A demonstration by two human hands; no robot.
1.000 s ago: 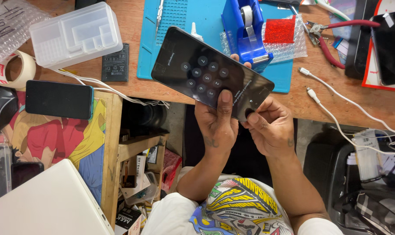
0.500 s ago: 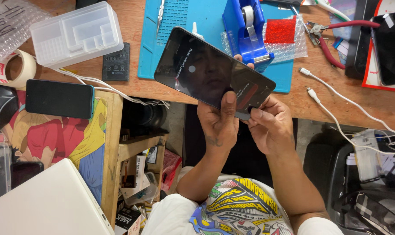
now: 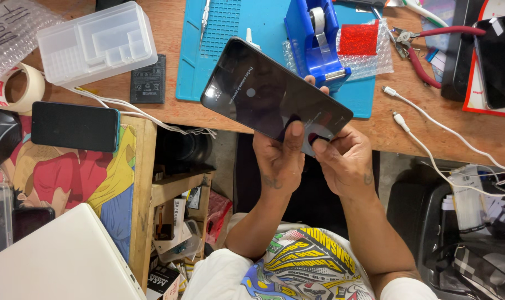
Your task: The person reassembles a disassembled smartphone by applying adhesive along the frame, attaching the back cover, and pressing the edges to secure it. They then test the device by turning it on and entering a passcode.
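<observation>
**Item: 1 dark smartphone, held in 2 hands above a workbench**

We record the smartphone raised over the near edge of the wooden desk, tilted, its dim screen facing us with a small round icon near the middle. Our left hand grips its lower end, fingers curled behind the body, thumb laid flat on the glass. Our right hand closes on the bottom right corner, thumb tip pressed on the screen beside the left thumb; 1 fingertip shows past the far edge.

Surroundings, listed:
- 1 blue work mat, directly behind the phone.
- 1 blue tape dispenser on that mat.
- 1 clear plastic compartment box, far left.
- 1 flat black battery just beside the box.
- 1 second phone, face up, left of us.
- 2 white cables, right of the hands.
- 1 red-handled pliers, upper right.
</observation>
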